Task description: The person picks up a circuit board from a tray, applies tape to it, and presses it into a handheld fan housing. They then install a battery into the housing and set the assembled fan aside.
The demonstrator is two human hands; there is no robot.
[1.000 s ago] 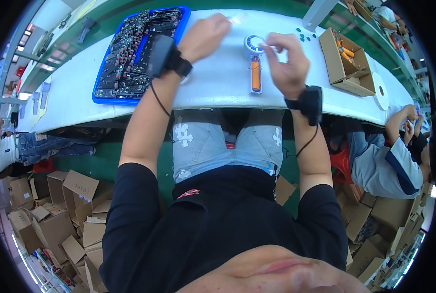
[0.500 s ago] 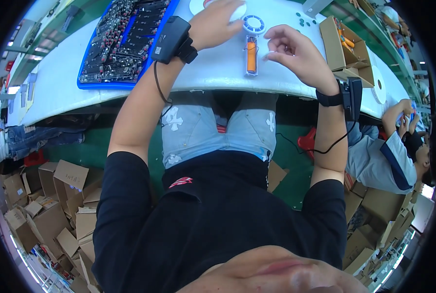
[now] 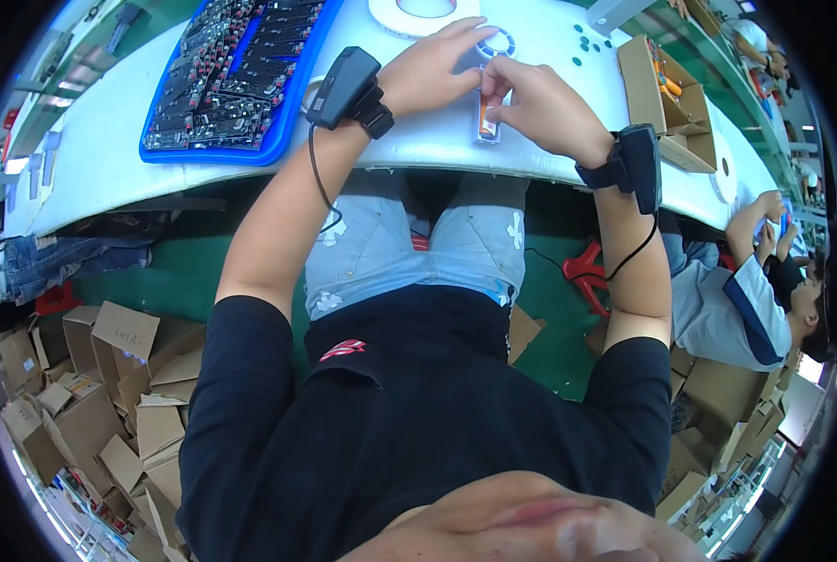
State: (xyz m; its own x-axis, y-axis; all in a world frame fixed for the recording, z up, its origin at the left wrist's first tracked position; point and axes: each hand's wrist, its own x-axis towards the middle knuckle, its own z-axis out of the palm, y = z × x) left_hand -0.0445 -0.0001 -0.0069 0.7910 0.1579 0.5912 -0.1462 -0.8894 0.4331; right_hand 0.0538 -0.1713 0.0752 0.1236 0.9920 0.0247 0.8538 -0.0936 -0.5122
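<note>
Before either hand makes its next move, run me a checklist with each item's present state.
1. Right hand at the clear unit with the orange core: ok, fingers over its upper part.
2. Firm right-hand grip: cannot tell, the fingers hide any contact.
3. Whole unit visible: not ok, its upper part is covered.
4. Left hand touching the white-and-blue round piece: cannot tell, fingertips are close to it.
5. Blue tray apart from both hands: ok.
6. Cardboard box open: ok, orange items show inside.

Orange cylinder (image 3: 485, 128) partly hidden by right hand (image 3: 545, 101), blue tray (image 3: 282, 122) cropped
</note>
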